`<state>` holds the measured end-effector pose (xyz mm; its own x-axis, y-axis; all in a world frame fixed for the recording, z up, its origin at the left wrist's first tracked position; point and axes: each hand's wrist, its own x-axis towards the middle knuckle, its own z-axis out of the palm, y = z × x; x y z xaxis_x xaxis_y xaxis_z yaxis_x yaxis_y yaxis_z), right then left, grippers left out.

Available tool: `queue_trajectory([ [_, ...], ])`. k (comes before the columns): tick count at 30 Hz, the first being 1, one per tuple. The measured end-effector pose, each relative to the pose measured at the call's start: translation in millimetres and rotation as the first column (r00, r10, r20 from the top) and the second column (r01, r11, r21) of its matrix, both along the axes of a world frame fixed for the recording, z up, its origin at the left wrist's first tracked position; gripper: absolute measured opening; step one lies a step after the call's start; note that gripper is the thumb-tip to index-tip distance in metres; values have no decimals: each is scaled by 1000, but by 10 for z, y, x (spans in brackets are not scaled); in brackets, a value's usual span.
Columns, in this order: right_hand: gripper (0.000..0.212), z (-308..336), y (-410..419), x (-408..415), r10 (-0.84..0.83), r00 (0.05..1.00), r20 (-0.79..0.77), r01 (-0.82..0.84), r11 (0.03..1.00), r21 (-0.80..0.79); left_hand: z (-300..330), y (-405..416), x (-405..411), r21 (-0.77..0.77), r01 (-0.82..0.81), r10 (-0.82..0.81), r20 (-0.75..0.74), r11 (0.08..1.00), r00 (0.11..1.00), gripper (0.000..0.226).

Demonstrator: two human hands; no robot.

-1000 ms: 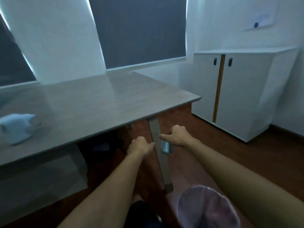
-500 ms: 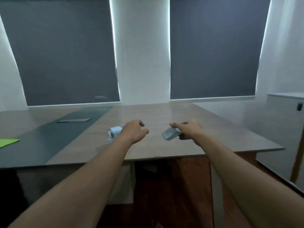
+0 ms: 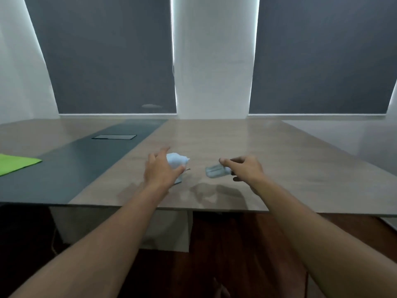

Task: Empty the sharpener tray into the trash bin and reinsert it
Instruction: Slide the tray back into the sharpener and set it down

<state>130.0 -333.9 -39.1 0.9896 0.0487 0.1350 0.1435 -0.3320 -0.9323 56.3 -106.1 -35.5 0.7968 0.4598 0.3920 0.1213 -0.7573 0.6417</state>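
- I stand at a wide wood-toned bench (image 3: 247, 147) with a dark strip down its left part, under two grey blinds (image 3: 111, 54) on a pale wall.
- The sharpener tray (image 3: 216, 171) is a small clear plastic piece, blurred, raised above the bench with its shadow below it.
- Its long axis runs roughly left to right, the free end pointing left toward the sharpener; it tilts a little, the left end lower.
- My right hand (image 3: 247, 169) holds the tray by its right end, fingers (image 3: 225, 161) pinched narrow on it.
- The sharpener (image 3: 176, 160) is a pale blue-white rounded body sitting on the bench, just left of the tray and apart from it; a thin crank shows at its right side.
- My left hand (image 3: 161, 168) lies over the sharpener's near side, fingers spread wide around it; I cannot tell how firmly they press.
- Further left, a green sheet (image 3: 15, 163) lies on the dark strip at the frame edge.
- A flat dark panel (image 3: 113, 137) is set into the strip further back.
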Motion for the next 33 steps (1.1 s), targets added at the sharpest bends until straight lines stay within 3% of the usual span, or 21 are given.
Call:
queue_trajectory([
  [3,62,-91,154,146,55,998,-3,-55,998,39,-159,113,99,-30,17,-17,12,999,1000,69],
  [10,52,-161,477,371,176,984,-34,-170,978,124,-186,384,387,-283,58,-44,58,957,997,51],
  [14,46,-111,621,420,198,978,-66,-176,952,249,-153,522,424,-449,117,-82,97,886,992,50],
  [19,43,-55,708,376,254,964,-75,-221,927,304,-80,520,433,-592,184,-117,149,784,982,32],
  [26,36,21,680,221,290,956,-41,-265,915,304,11,385,284,-681,279,-216,179,677,960,27],
  [33,38,93,760,-107,271,962,40,-271,921,279,146,199,74,-663,336,-252,222,670,942,26],
])
